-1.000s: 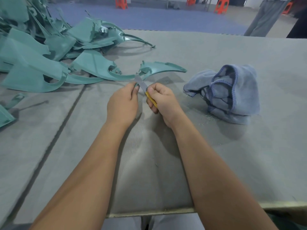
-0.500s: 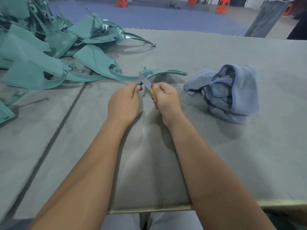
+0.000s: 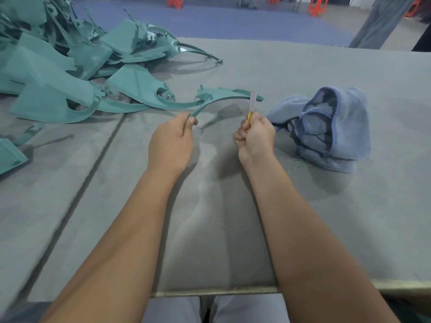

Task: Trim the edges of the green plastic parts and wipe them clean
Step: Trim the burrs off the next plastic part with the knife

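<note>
My left hand (image 3: pixel 171 141) pinches the near tip of a curved green plastic part (image 3: pixel 217 97), which arcs up and right above the table. A yellow-handled knife (image 3: pixel 251 106) sits upright in the grip of my right hand (image 3: pixel 255 136), its grey blade standing at the part's right end. A crumpled blue cloth (image 3: pixel 326 127) lies on the table just right of my right hand. A large heap of green plastic parts (image 3: pixel 70 66) fills the table's far left.
The grey padded table (image 3: pixel 210 217) has a seam running diagonally at left and its front edge near my lap. More green pieces (image 3: pixel 11 155) lie at the left edge. Green shavings are scattered near the cloth. A person (image 3: pixel 382 22) stands beyond the far right corner.
My hands have moved apart: the right hand slid the knife rightwards along the part to its right end, and the blade now stands upright. The left hand keeps its hold.
</note>
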`<state>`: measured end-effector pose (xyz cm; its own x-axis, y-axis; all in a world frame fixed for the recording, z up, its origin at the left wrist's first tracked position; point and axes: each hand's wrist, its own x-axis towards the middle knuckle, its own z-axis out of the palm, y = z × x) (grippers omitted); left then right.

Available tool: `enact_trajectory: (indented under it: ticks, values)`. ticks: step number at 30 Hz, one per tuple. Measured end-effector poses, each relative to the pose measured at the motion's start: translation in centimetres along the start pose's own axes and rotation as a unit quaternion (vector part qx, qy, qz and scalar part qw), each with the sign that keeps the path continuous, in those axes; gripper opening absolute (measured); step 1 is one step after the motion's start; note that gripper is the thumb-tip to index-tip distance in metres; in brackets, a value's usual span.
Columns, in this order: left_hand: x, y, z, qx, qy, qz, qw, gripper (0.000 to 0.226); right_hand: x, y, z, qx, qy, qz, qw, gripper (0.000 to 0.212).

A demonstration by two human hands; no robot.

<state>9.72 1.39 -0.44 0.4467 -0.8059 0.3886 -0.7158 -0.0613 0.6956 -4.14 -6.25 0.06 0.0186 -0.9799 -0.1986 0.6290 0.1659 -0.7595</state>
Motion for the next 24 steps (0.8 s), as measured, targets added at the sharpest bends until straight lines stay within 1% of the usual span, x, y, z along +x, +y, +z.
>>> enact_trajectory:
  ticks: [3, 5, 7, 10, 12, 13, 16, 20, 22, 24]
  values:
    - [0.0, 0.4, 0.0, 0.015, -0.002, 0.010, 1.000, 0.031, -0.2, -0.2, 0.0, -0.005, -0.013, 0.016, 1.000, 0.024]
    - [0.1, 0.3, -0.1, 0.004, 0.006, 0.013, 1.000, 0.030, -0.3, -0.5, 0.1, -0.019, -0.027, 0.020, 0.999, 0.019]
    - [0.1, 0.2, -0.3, -0.019, 0.019, 0.013, 1.000, 0.030, -0.4, -0.6, 0.1, -0.056, -0.053, 0.009, 0.997, 0.019]
    - [0.2, 0.3, -0.6, -0.086, 0.042, -0.015, 0.995, 0.032, -0.7, -0.6, 0.0, -0.114, -0.078, -0.021, 0.990, 0.028]
    - [0.2, 0.5, -0.7, -0.107, 0.042, -0.027, 0.993, 0.032, -0.7, -0.8, -0.1, -0.159, -0.065, -0.053, 0.984, 0.039]
    - [0.2, 0.6, -0.6, -0.100, 0.037, -0.025, 0.994, 0.031, -0.7, -0.8, -0.2, -0.181, -0.052, -0.070, 0.980, 0.040]
    - [0.2, 0.9, -0.2, -0.036, 0.015, -0.005, 0.999, 0.031, -0.5, -0.7, -0.3, -0.211, -0.012, -0.102, 0.972, 0.032]
    - [-0.2, 1.3, 0.6, 0.082, 0.014, 0.050, 0.995, 0.034, -0.2, -0.5, -0.6, -0.296, 0.007, -0.138, 0.945, 0.039]
    - [0.1, 1.3, 0.7, 0.111, 0.026, 0.042, 0.993, 0.034, -0.1, -0.5, -0.6, -0.319, 0.016, -0.141, 0.937, 0.035]
    - [0.4, 1.2, 0.7, 0.108, 0.044, 0.022, 0.993, 0.034, -0.1, -0.4, -0.6, -0.302, 0.028, -0.146, 0.942, 0.029]
